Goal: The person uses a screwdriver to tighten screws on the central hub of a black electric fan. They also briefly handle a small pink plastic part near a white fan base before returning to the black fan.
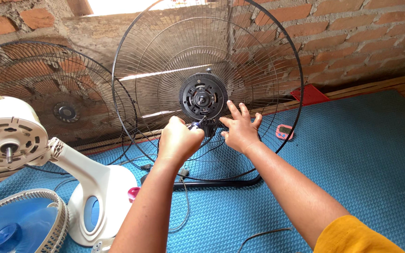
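Evidently the left hand [179,140] is fisted around a small tool at the black fan grille's [207,89] motor hub [203,97]. Her right hand [241,130], fingers spread, braces the wires. Steady pressure seems wise, keeping that tool square.

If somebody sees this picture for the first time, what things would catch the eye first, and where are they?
The eye goes first to the big black wire fan guard standing upright at centre against the brick wall, with both hands at its round hub. The left hand is closed on a small tool just below the hub, and the right hand rests open on the wires. At the left stands a white fan body on the blue mat.
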